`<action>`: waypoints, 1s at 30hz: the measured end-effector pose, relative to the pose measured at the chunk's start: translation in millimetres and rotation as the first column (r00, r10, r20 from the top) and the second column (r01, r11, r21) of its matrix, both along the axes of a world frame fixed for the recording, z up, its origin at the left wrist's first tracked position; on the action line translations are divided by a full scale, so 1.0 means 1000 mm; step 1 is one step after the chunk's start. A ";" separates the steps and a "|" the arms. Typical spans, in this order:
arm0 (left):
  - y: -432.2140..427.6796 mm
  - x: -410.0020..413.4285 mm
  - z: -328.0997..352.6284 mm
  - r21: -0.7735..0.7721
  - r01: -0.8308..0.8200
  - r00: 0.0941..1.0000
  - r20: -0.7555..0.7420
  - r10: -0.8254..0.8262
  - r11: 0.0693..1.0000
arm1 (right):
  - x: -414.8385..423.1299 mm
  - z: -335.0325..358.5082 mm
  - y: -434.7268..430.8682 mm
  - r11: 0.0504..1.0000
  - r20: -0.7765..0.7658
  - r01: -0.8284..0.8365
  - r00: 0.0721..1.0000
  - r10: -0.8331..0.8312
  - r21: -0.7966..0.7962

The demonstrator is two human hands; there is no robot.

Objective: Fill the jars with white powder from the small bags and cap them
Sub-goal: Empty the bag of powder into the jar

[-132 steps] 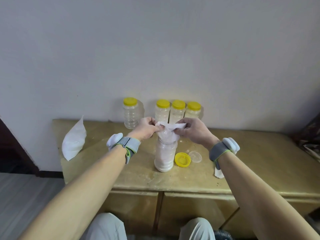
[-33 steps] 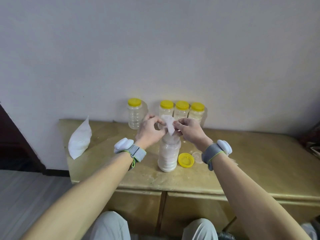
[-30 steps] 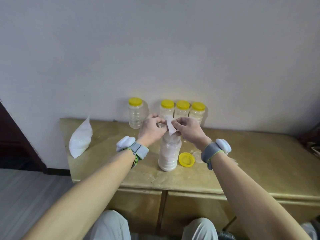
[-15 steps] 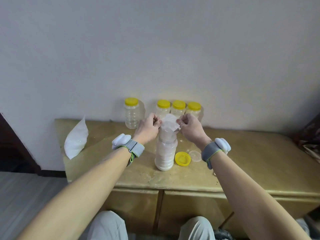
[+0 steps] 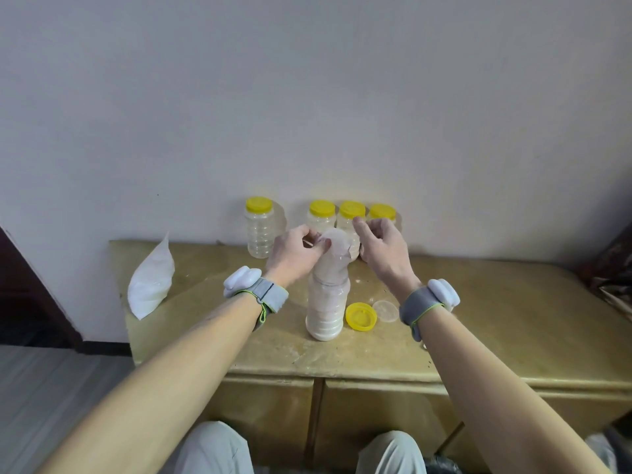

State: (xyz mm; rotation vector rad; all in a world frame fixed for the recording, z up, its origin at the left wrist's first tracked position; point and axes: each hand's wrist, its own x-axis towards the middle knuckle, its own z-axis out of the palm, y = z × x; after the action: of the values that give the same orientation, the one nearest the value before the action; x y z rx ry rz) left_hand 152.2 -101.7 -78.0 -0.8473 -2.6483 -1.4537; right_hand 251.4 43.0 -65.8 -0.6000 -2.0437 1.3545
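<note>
front jar (image 5: pixel 325 302) stands mid-desk (image 5: pixel 478 319), white powder showing through most of its body. a bag (image 5: pixel 333 258) is upended in its mouth, bulged and standing upright above the neck. the left hand (image 5: pixel 297 254) pinches the bag's left edge with curled fingers. the right hand (image 5: pixel 383 251) is at the bag's right side with fingers loosely bent; whether it pinches the plastic i cannot tell.

the cap (image 5: pixel 360 316) lies upturned just right of the jar's foot, a clear disc (image 5: pixel 385 311) beside it, so capping is not yet done. by the wall, three capped jars (image 5: pixel 352 215) stand close together and look whitish, likely filled. a fourth capped jar (image 5: pixel 259 230), set apart to their left, looks clear and empty. a full bag (image 5: pixel 152 285) lies at the desk's left end.

my read: this jar is nearly filled. what is left is emptying the bag, capping, then probably the clear jar.
</note>
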 end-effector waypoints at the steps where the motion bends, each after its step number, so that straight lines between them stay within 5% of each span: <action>1: 0.001 0.000 0.000 0.000 -0.013 1.000 0.007 0.013 1.000 | 0.004 0.002 -0.002 0.998 0.021 -0.035 0.999 0.034 0.047; 5: 0.003 0.001 -0.001 0.018 -0.025 0.999 0.028 0.024 1.000 | 0.011 0.006 -0.003 0.965 0.064 -0.061 0.997 0.046 0.256; 9: 0.005 0.001 0.006 0.360 -0.019 0.882 0.445 -0.154 0.933 | 0.012 0.011 -0.002 0.930 0.167 -0.150 0.981 0.098 0.336; 11: 0.007 -0.005 0.004 0.357 -0.043 0.831 0.531 -0.165 0.933 | 0.012 0.010 0.000 0.935 0.182 -0.140 0.980 0.083 0.326; 15: 0.005 -0.008 -0.006 0.217 0.054 0.899 0.414 -0.142 0.975 | 0.009 0.008 0.009 0.953 0.193 -0.070 0.981 0.012 0.296; 18: 0.001 -0.013 -0.010 0.310 -0.037 0.932 0.355 -0.080 0.950 | 0.008 0.005 0.015 0.964 0.120 0.008 0.992 -0.042 0.267; 21: -0.001 -0.020 -0.011 0.314 -0.051 0.944 0.325 -0.057 0.948 | 0.007 0.002 0.014 0.971 0.167 -0.114 0.983 0.079 0.210; 30: -0.005 -0.017 -0.006 0.222 0.104 0.904 0.385 -0.185 0.969 | 0.000 -0.003 0.005 0.986 0.129 -0.075 0.990 0.056 0.152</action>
State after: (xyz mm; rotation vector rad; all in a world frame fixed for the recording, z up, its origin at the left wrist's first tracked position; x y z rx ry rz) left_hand 135.4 -106.3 -84.0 -0.8168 -2.6846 -2.0974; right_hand 251.0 48.0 -68.3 -0.5642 -2.2634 1.2048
